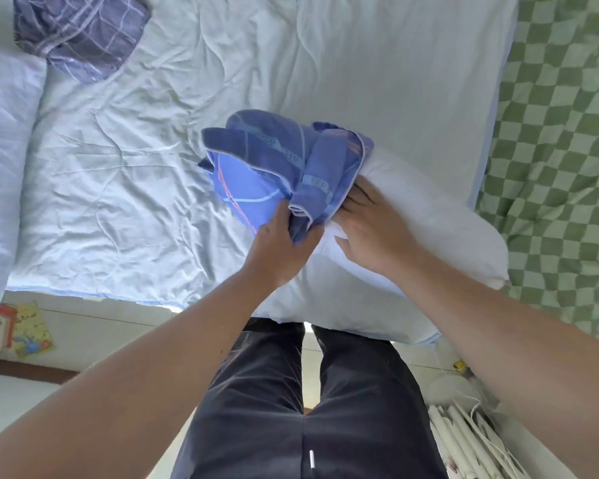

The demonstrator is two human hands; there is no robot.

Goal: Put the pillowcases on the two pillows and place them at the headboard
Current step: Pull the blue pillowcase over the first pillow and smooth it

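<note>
A bare white pillow (426, 236) lies across the near edge of the bed. A bunched blue pillowcase (277, 164) with pale stripes sits over its far end. My left hand (284, 247) grips a fold of that pillowcase at its near edge. My right hand (370, 233) lies on the pillow, its fingertips tucked under the pillowcase's rim; how those fingers lie is hidden. A second, darker plaid pillowcase (83, 32) lies crumpled at the far left of the bed. Another white pillow (4, 160) rests at the left edge.
The bed has a wrinkled pale sheet (135, 174). A green checked blanket (561, 150) covers its right side. My dark trousers (308, 409) stand against the bed's edge. A colourful book (28, 326) lies on the floor at left, and white cables and slats (471, 433) at lower right.
</note>
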